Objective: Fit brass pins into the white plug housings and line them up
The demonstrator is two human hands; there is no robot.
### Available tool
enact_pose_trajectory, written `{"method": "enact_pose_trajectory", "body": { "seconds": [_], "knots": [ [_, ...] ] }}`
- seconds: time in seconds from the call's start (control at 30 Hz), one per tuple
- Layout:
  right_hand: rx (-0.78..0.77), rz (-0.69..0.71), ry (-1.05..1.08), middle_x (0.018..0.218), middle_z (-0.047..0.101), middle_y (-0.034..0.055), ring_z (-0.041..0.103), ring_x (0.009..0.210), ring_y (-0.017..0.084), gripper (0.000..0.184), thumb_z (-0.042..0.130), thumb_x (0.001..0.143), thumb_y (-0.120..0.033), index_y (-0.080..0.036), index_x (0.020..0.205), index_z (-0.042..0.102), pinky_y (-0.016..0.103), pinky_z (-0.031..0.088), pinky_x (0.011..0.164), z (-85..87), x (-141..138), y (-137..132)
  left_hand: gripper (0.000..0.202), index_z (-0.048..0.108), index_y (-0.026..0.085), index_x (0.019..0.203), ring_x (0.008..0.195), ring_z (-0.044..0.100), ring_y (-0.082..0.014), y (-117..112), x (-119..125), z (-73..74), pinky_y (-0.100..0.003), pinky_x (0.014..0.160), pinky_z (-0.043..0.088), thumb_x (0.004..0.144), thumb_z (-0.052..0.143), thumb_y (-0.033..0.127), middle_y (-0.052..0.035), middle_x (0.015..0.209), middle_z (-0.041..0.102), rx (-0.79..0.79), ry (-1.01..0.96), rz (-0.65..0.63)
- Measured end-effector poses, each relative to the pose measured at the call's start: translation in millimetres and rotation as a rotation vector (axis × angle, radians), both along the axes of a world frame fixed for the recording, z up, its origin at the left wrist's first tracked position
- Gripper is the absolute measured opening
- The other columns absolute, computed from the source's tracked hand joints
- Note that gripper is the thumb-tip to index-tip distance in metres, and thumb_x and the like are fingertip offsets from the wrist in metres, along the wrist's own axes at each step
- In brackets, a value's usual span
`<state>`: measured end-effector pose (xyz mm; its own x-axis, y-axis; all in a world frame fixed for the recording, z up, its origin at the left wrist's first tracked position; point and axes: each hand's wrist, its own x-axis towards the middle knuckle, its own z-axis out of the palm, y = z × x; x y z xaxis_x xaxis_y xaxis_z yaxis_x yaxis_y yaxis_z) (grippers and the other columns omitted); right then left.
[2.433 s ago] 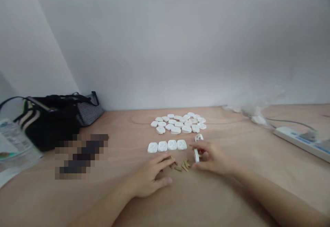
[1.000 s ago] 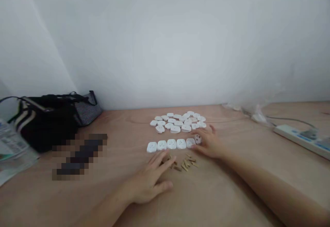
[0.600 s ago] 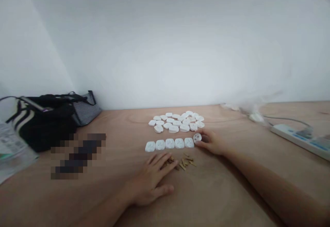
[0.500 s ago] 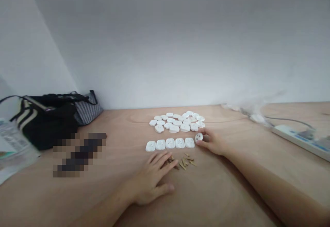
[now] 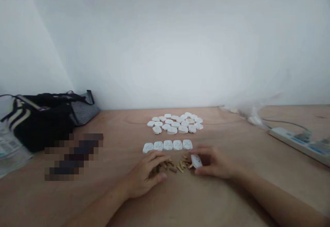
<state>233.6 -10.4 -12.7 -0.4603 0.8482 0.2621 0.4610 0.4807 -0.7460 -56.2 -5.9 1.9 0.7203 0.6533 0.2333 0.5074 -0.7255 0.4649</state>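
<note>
My right hand [image 5: 215, 163] grips a white plastic socket cover [image 5: 196, 161], tilted on its edge between thumb and fingers, at the right side of a loose pile of small brass-coloured metal pieces [image 5: 180, 166]. Curved over the left part of that pile is my left hand [image 5: 144, 172], thumb and fingers apart and nothing visibly held; its fingers hide some of the pieces. Just beyond both hands, several white socket covers [image 5: 167, 145] lie side by side in a row.
Farther back on the wooden table is a cluster of more white plastic parts [image 5: 175, 125]. A power strip [image 5: 299, 141] with a cable lies at right, near a clear plastic bag [image 5: 254, 113]. At left stand a black bag [image 5: 46, 117] and a pixelated dark object [image 5: 74, 158].
My right hand has brought the socket cover nearer to me, from the row's right end to beside the metal pieces. My left hand has shifted slightly left, its fingers more curled.
</note>
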Motion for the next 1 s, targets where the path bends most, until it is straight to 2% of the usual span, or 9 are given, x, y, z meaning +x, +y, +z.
{"method": "enact_pose_trajectory", "body": {
  "seconds": [0.1, 0.2, 0.33, 0.4, 0.53, 0.67, 0.8, 0.9, 1.0],
  "knots": [
    [-0.002, -0.003, -0.005, 0.106, 0.066, 0.0053, 0.060, 0.097, 0.027, 0.052, 0.073, 0.068, -0.034, -0.022, 0.116, 0.059, 0.042, 0.048, 0.086, -1.9, 7, 5, 0.038, 0.048, 0.025, 0.125, 0.115, 0.044, -0.0231, 0, -1, -1.2, -0.038, 0.100, 0.037, 0.088, 0.052, 0.031, -0.0071, 0.122, 0.049, -0.005, -0.005, 0.005],
    [0.040, -0.056, 0.101, 0.120, 0.060, 0.0070, 0.053, 0.112, 0.027, 0.049, 0.069, 0.072, -0.034, -0.022, 0.118, 0.056, 0.043, 0.041, 0.096, -7.3, 14, 13, 0.038, 0.048, 0.025, 0.125, 0.113, 0.045, -0.0228, 1, -2, -1.3, -0.037, 0.099, 0.038, 0.087, 0.053, 0.032, -0.0072, 0.120, 0.050, -0.009, -0.003, -0.001],
    [0.033, -0.122, 0.220, 0.107, 0.065, 0.0068, 0.061, 0.099, 0.024, 0.038, 0.067, 0.073, -0.033, -0.021, 0.108, 0.058, 0.039, 0.048, 0.088, -19.1, 22, 28, 0.039, 0.049, 0.025, 0.124, 0.112, 0.046, -0.0239, 1, -2, -1.2, -0.039, 0.098, 0.039, 0.086, 0.053, 0.032, -0.0070, 0.119, 0.051, -0.006, -0.007, 0.006],
    [0.031, -0.205, 0.182, 0.099, 0.066, 0.0059, 0.064, 0.091, 0.022, 0.034, 0.066, 0.074, -0.034, -0.019, 0.102, 0.056, 0.037, 0.051, 0.080, -25.3, 24, 36, 0.040, 0.050, 0.026, 0.124, 0.113, 0.046, -0.0244, 1, -2, -1.5, -0.039, 0.099, 0.038, 0.086, 0.054, 0.034, -0.0070, 0.121, 0.051, -0.011, 0.004, -0.003],
    [0.077, -0.275, 0.054, 0.096, 0.065, 0.0056, 0.062, 0.090, 0.021, 0.029, 0.064, 0.074, -0.033, -0.018, 0.098, 0.056, 0.038, 0.050, 0.082, -32.0, 26, 46, 0.041, 0.051, 0.026, 0.124, 0.117, 0.044, -0.0247, 1, -2, -2.5, -0.040, 0.101, 0.036, 0.084, 0.056, 0.034, -0.0071, 0.125, 0.050, 0.003, 0.008, -0.010],
    [0.117, -0.281, -0.046, 0.099, 0.064, 0.0070, 0.060, 0.092, 0.024, 0.030, 0.061, 0.075, -0.028, -0.018, 0.103, 0.057, 0.043, 0.047, 0.084, -32.1, 22, 45, 0.042, 0.051, 0.026, 0.125, 0.124, 0.040, -0.0267, 1, -3, -2.8, -0.042, 0.104, 0.033, 0.085, 0.055, 0.035, -0.0073, 0.131, 0.048, -0.008, 0.043, 0.003],
    [0.182, -0.296, -0.093, 0.109, 0.061, 0.0122, 0.057, 0.100, 0.027, 0.036, 0.055, 0.079, -0.024, -0.015, 0.114, 0.052, 0.048, 0.043, 0.090, -29.8, 16, 38, 0.047, 0.044, 0.031, 0.132, 0.132, 0.029, -0.0294, 1, -4, -2.4, -0.048, 0.107, 0.026, 0.086, 0.051, 0.043, -0.0044, 0.143, 0.037, -0.068, 0.176, -0.020],
    [0.262, -0.237, -0.108, 0.120, 0.056, 0.0121, 0.051, 0.112, 0.027, 0.040, 0.055, 0.081, -0.025, -0.018, 0.120, 0.050, 0.047, 0.038, 0.098, -23.0, 10, 26, 0.051, 0.038, 0.033, 0.135, 0.134, 0.026, -0.0302, 0, -5, -2.0, -0.051, 0.109, 0.021, 0.086, 0.049, 0.047, -0.0028, 0.146, 0.032, -0.076, 0.233, -0.040],
    [0.364, 0.073, -0.193, 0.132, 0.050, 0.0107, 0.041, 0.124, 0.027, 0.053, 0.058, 0.081, -0.038, -0.022, 0.130, 0.045, 0.047, 0.033, 0.103, -13.2, 3, 10, 0.052, 0.039, 0.033, 0.135, 0.133, 0.027, -0.0297, 0, -5, -1.9, -0.050, 0.109, 0.020, 0.086, 0.049, 0.048, -0.0030, 0.145, 0.033, -0.064, 0.225, -0.046]
  ]
}}
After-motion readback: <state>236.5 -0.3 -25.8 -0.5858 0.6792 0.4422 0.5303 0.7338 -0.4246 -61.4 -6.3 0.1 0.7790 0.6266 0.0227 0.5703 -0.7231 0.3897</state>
